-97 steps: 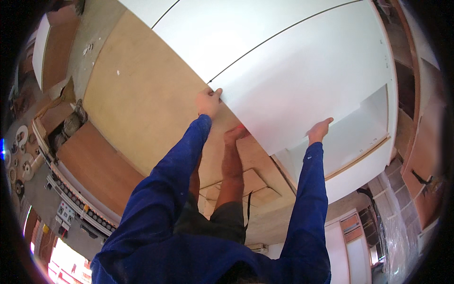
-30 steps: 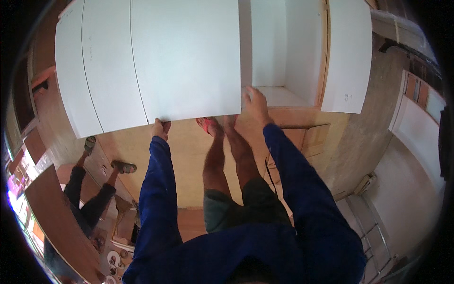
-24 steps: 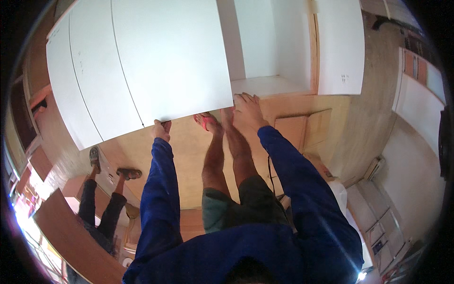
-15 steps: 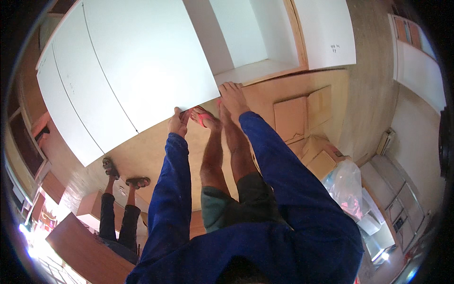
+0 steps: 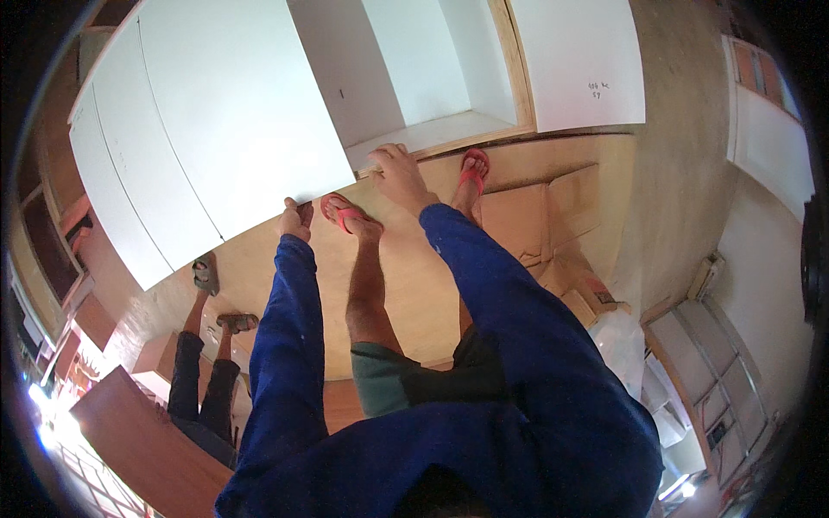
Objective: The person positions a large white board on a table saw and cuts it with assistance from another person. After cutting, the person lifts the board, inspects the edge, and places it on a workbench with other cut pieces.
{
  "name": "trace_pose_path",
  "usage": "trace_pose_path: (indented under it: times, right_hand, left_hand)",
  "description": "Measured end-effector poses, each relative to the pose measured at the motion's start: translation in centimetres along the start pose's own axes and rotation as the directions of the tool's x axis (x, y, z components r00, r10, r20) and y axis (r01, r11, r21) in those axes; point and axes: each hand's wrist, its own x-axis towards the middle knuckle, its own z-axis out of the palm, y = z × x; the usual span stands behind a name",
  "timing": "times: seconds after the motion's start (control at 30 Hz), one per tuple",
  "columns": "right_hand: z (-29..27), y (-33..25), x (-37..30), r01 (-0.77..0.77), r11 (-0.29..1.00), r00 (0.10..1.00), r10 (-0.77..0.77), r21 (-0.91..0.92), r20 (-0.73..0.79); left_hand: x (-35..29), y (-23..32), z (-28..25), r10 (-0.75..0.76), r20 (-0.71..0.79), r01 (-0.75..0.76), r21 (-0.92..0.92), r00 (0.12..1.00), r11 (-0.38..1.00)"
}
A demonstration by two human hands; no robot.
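Observation:
A large white panel (image 5: 233,112) with dark lines drawn across it lies over the left part of a white cabinet (image 5: 432,135), whose open compartment shows beside it. My left hand (image 5: 296,220) grips the panel's near edge, thumb on top and fingers mostly hidden below. Close to the panel's near right corner, my right hand (image 5: 400,179) has its fingers curled over the cabinet's wood-edged front rim. Another white panel section (image 5: 577,60) with small handwriting is at the right of the compartment.
Flattened cardboard (image 5: 515,220) lies on the floor to the right, with a clear plastic bag (image 5: 620,345) nearer me. My feet in red sandals (image 5: 344,214) stand close to the cabinet. Another person's legs (image 5: 186,375) are at the left, beside a brown board (image 5: 129,436).
The lined panel has shifted left, exposing more of the compartment. Both my hands have moved left. My feet are wider apart, the right one now further right.

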Motion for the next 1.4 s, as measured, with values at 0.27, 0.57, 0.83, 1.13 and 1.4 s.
trace_pose_path:
  times: [0.27, 0.57, 0.83, 1.13, 1.4]
  right_hand:
    - [-19.0, 9.5, 5.1, -0.005, 0.998, 0.940, -0.018, -0.066, -0.340]
    - [-33.8, 19.6, 27.5, 0.085, 0.770, 0.894, -0.339, -0.632, -0.293]
    - [-28.0, 26.6, 32.9, -0.084, 0.638, 0.923, -0.239, -0.766, -0.301]
    - [-28.7, 27.7, 33.2, 0.001, 0.655, 0.917, -0.302, -0.756, -0.260]
    - [-28.7, 26.6, 33.2, -0.052, 0.669, 0.941, -0.216, -0.741, -0.261]
  left_hand:
    - [-6.4, -5.1, 4.8, 0.055, 0.212, -0.119, 0.306, 0.976, 0.945]
    - [-17.6, -9.8, 22.8, 0.265, 0.547, -0.528, 0.405, 0.794, 0.747]
    - [5.2, -4.5, 31.4, 0.408, 0.151, -0.419, 0.557, 0.900, 0.718]
    - [21.8, -5.0, 33.2, 0.593, -0.036, -0.243, 0.891, 0.804, 0.383]
    - [23.7, -5.4, 35.5, 0.604, -0.058, -0.211, 0.907, 0.795, 0.365]
